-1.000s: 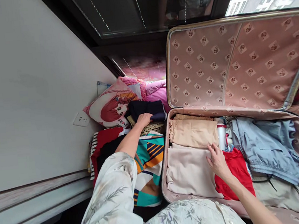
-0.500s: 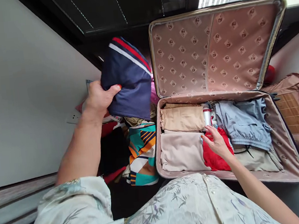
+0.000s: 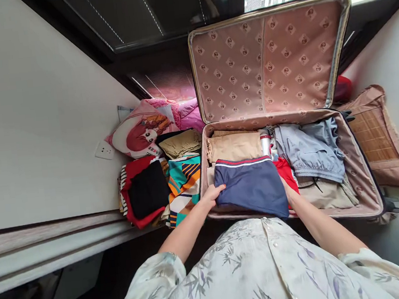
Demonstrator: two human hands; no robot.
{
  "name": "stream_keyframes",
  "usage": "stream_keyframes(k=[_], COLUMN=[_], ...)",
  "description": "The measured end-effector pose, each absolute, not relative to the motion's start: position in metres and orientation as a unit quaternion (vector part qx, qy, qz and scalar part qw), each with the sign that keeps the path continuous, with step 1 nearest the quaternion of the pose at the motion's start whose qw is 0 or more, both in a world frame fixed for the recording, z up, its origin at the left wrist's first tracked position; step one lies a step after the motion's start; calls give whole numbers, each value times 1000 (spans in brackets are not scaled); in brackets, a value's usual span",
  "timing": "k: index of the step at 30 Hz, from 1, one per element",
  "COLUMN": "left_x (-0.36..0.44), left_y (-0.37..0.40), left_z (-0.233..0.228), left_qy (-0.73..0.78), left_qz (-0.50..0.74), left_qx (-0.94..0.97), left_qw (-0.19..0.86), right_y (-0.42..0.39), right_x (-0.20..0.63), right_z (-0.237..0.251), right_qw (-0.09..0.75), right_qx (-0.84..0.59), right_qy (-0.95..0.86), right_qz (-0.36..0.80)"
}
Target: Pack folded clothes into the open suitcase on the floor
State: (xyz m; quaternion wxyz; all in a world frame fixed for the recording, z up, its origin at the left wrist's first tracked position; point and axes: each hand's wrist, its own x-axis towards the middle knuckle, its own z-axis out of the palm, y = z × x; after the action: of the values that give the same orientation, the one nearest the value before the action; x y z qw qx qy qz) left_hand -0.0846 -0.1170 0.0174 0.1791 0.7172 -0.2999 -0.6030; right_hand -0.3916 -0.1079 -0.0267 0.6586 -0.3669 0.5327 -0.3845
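Navy garment now down in the suitcase.
The folded navy cloth with red-white band (image 3: 251, 187), lifted a moment ago, lies in the open pink-lined suitcase (image 3: 360, 170); left hand (image 3: 212, 196) and right hand (image 3: 288, 191) grip its two sides.

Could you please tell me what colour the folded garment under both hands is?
Navy garment, with a red-and-white band along its far edge; head view.

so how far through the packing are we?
Done: beige clothes, a blue garment and a red one already lie in the suitcase. In hand: left hand and right hand are on a folded navy garment lying in it. Left: a pile of folded clothes beside the case.
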Motion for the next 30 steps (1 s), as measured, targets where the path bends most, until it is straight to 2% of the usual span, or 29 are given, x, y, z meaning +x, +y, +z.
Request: stream_keyframes(k=[2, 5, 8, 10, 12, 14, 16, 18, 20, 23, 25, 27, 28, 30], left_x=[-84, -76, -71, -72, -75, -80, -82, -83, -84, -86, -84, -71, -59, -24], left_y=[-105, -103, -100, -90, -78, -71, -75, -89, -106, -128, -139, -152, -161, -186], left_z=[-7, -17, -10, -2, 7, 13, 12, 1, -16, -38, -41, -30, -21, 0], left_qy=[-325, -352, -398, -474, -579, -677, -747, -782, -781, -751, -738, -738, -733, -675], left_qz=[-552, -511, -451, -376, -273, -182, -137, -161, -221, -291, -327, -399, -445, -503], left_qx=[751, 770, 793, 796, 768, 713, 651, 600, 569, 556, 551, 519, 505, 530], left_qw=[159, 146, 95, 26, -16, -9, -12, -58, -130, -205, -212, -163, -103, 96], right_y=[-105, -104, -104, -103, -99, -93, -85, -80, -78, -82, -84, -81, -79, -72], right_x=[-393, -387, -376, -370, -365, -359, -353, -343, -331, -317, -314, -314, -315, -316], right_z=[-32, -39, -43, -41, -35, -26, -21, -26, -40, -69, -82, -87, -88, -86], right_qw=[705, 751, 734, 647, 494, 330, 225, 188, 185, 175, 158, 143, 140, 137], right_qx=[-320, -272, -328, -423, -529, -633, -741, -829, -873, -879, -880, -883, -884, -881], right_qy=[525, 526, 541, 597, 669, 687, 623, 522, 451, 441, 446, 443, 442, 445], right_qz=[-353, -293, -248, -214, -169, -136, -112, -69, -12, 45, 52, 55, 61, 81])
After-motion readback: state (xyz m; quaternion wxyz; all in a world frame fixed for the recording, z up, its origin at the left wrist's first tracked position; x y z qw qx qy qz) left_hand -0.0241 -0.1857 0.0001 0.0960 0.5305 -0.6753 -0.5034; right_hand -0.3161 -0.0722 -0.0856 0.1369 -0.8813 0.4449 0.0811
